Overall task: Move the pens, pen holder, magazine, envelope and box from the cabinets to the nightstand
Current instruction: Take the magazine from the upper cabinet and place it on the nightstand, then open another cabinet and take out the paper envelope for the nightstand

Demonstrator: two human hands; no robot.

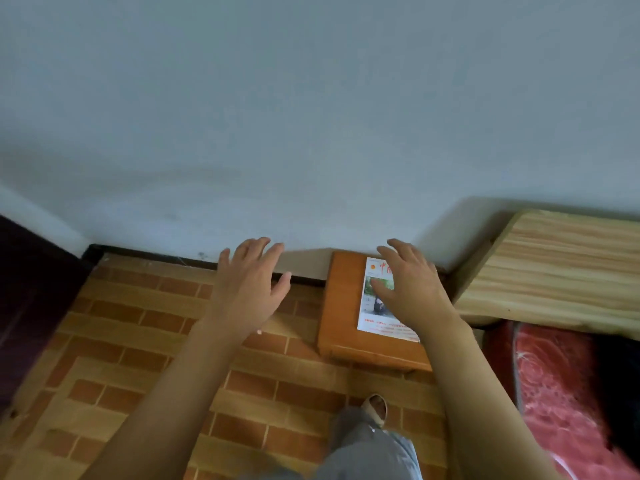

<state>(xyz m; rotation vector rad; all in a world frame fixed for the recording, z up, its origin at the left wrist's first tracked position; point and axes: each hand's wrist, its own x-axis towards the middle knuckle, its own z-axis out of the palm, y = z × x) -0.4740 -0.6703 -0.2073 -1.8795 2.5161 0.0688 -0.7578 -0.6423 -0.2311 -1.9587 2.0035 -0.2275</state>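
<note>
A magazine with a white cover, red lettering and a photo lies flat on the orange-brown nightstand against the wall. My right hand hovers over the magazine with fingers spread, holding nothing and hiding the magazine's right part. My left hand is stretched out over the floor to the left of the nightstand, fingers apart and empty. No pens, pen holder, envelope or box are in view.
A light wooden headboard and a bed with a red patterned cover stand right of the nightstand. A dark cabinet fills the left edge. The floor has a brick pattern. My foot is below.
</note>
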